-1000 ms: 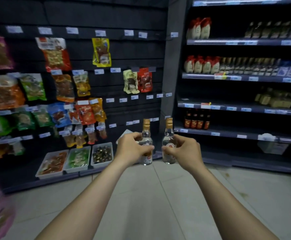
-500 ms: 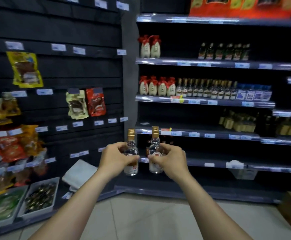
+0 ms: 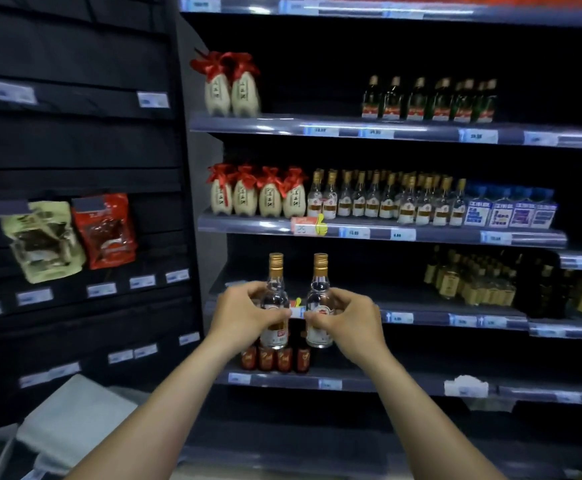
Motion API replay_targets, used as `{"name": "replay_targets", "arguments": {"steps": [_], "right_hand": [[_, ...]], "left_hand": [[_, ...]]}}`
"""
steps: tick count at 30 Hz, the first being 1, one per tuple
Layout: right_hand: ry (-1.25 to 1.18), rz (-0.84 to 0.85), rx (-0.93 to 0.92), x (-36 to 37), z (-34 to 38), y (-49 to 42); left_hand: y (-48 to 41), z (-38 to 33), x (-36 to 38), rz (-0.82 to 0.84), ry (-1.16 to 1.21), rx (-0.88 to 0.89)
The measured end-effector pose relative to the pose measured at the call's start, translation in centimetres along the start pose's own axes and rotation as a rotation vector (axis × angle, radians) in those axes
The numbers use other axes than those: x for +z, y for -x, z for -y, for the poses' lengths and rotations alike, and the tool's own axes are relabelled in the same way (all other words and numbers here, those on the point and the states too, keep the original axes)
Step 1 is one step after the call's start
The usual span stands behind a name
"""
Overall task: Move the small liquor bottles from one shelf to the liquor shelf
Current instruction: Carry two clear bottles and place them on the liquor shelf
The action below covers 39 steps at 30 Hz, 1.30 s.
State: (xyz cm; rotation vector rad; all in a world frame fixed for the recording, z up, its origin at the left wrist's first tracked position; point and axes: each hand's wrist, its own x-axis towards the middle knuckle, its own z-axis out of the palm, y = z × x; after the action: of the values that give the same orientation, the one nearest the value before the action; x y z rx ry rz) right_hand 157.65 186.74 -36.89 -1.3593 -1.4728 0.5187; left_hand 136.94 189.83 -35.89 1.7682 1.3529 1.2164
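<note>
Bottles in both hands right now, held up side by side in front of the liquor shelves. Left hand [image 3: 244, 315] is wrapped around the lower half of one small clear bottle [image 3: 275, 303], fingers curled over the label, and right hand [image 3: 346, 320] has the same kind of grip on the other small bottle [image 3: 320, 301]. Both bottles are upright with gold caps, near each other but not touching, and neither sits on a shelf.

Farther back and up a level, the middle shelf [image 3: 379, 233] has a whole row of matching clear bottles [image 3: 386, 199], with white jars tied in red ribbon [image 3: 258, 192] to their left and blue boxes [image 3: 509, 211] to their right. One shelf up there are two more ribbon jars [image 3: 230, 86] and some green bottles [image 3: 428, 98]. Just behind the held bottles, lower down, a few small dark red bottles [image 3: 274, 358] stand in a row. Over on the left wall hang a couple of snack bags [image 3: 71, 237], pretty blurry.
</note>
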Motion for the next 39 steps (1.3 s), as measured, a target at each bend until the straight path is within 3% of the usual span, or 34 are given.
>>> {"name": "replay_targets", "arguments": {"steps": [13, 23, 34, 39], "right_hand": [[0.021, -0.102, 0.083, -7.2, -10.1, -24.7], [0.033, -0.140, 0.029, -11.5, -14.2, -38.7], [0.020, -0.091, 0.022, -11.5, -17.4, -46.6], [0.064, -0.045, -0.002, -10.8, -18.5, -47.1]], "left_hand": [[-24.5, -3.0, 14.4, 0.002, 0.006, 0.060], [-37.5, -7.3, 22.7, -0.199, -0.058, 0.101], [-43.7, -6.1, 26.3, -0.245, -0.228, 0.072], [-44.1, -5.2, 26.8, -0.166, -0.306, 0.108]]}}
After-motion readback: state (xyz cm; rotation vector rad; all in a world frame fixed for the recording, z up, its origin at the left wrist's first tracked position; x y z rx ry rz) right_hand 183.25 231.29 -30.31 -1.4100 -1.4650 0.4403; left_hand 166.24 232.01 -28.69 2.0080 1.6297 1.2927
